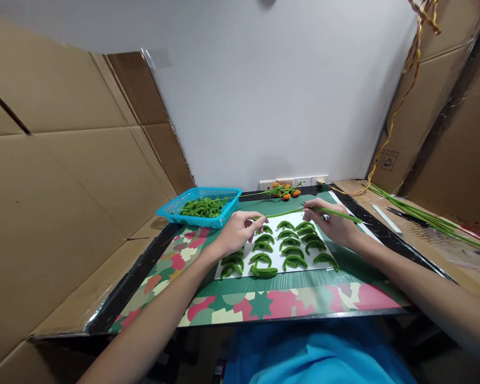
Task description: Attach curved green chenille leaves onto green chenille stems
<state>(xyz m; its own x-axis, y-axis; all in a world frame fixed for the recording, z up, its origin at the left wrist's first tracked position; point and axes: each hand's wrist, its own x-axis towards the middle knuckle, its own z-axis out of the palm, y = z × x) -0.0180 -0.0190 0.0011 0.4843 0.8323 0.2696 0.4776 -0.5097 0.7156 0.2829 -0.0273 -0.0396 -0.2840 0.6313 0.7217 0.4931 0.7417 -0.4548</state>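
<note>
Both hands over the middle of the bench. Left hand [240,230] pinches one end of a thin green stem [288,213] between thumb and fingertips. Right hand [333,224] is closed on the same stem further along, and the far end pokes out past it to the right. The stem sits just above a white sheet [306,268] holding rows of curved green pieces [293,250]. The sheet lies on a camouflage-pattern mat [264,306]. Blue basket [192,217] of similar green pieces back left. Orange-flowered sprig [285,191] at the back edge. Bundle of long green stalks [424,218] well to the right, on cardboard
</note>
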